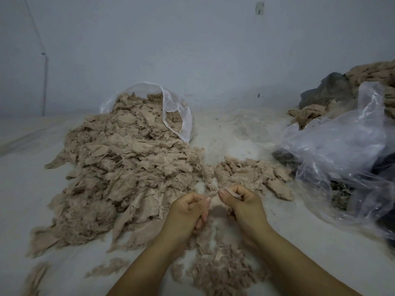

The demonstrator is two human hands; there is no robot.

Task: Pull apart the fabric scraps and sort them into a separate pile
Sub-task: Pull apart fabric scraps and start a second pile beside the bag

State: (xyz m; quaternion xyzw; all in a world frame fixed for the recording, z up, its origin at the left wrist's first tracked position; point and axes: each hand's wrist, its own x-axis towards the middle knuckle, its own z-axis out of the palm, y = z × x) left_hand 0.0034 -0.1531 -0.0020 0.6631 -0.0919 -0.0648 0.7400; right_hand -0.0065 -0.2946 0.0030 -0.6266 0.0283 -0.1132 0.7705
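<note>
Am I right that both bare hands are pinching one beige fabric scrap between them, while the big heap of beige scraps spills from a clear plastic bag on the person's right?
Not quite: the big heap of beige scraps spills from the clear plastic bag on the person's left, as the head view shows. The rest holds: the left hand and right hand both pinch one beige fabric scrap between them.

clear bag (342, 146): crumpled, right, over dark cloth (327, 90) | net bag (177, 112): rear left | wall (192, 39): grey | pipe (45, 82): left, upright
</note>
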